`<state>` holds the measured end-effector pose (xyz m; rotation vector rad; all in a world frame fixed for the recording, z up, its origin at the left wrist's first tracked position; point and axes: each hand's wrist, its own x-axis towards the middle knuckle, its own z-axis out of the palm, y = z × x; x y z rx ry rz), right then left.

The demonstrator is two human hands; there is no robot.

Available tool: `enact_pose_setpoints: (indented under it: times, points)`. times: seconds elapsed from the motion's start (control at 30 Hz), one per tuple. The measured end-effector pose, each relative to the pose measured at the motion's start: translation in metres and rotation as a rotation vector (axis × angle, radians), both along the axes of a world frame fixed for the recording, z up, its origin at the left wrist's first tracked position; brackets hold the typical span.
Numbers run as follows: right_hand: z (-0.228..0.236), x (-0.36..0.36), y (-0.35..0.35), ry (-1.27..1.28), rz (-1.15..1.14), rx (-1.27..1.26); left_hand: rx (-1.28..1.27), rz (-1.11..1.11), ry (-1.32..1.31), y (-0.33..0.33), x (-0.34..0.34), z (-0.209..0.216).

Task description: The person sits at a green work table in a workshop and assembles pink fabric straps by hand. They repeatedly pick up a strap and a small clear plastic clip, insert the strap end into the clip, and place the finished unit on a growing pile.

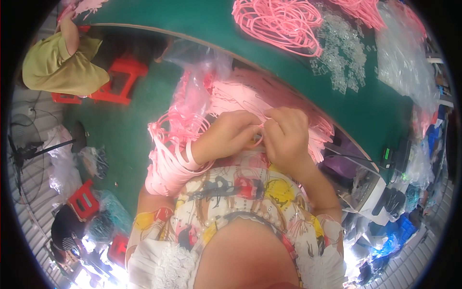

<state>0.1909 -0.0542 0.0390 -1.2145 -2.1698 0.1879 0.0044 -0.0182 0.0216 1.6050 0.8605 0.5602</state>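
My left hand (230, 134) and my right hand (287, 136) meet in front of my chest, both closed with fingertips pinched together. A thin pink strap (260, 139) runs between them; its ends and anything small at the fingertips are hidden. Many pink strap loops (166, 169) hang around my left wrist and forearm. Just beyond my hands lies a heap of flat pink straps (232, 97), below the edge of the green table (341, 113). Clear plastic with pink pieces (192, 91) sits to the left of that heap.
On the table lie tangled pink loops (276, 24), a scatter of small clear plastic pieces (340, 50) and a large clear bag (406, 60). A person in an olive top (60, 67) sits at far left near a red stool (126, 79). Another red stool (83, 200) stands lower left.
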Motion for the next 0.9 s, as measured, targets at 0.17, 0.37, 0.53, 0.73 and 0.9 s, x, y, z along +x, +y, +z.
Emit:
enact_pose_setpoints:
  times: [0.17, 0.37, 0.53, 0.73, 0.9]
  points:
    - [0.007, 0.003, 0.001, 0.385, 0.069, -0.122, -0.275, 0.018, -0.037, 0.003, -0.001, 0.003]
    - [-0.056, 0.017, 0.025, 1.101, 0.238, -1.030, -0.685, 0.067, -0.250, 0.006, -0.015, 0.020]
    - [-0.057, 0.022, 0.027, 1.080, 0.282, -1.317, -0.739, 0.133, -0.303, 0.007, -0.031, 0.021]
    - [-0.039, 0.027, 0.033, 0.865, 0.314, -1.073, -0.768, 0.063, -0.179, 0.009, -0.035, 0.010]
    - [-0.025, 0.036, 0.040, 0.841, 0.332, -1.030, -0.624, 0.049, -0.131, 0.009, -0.032, 0.017]
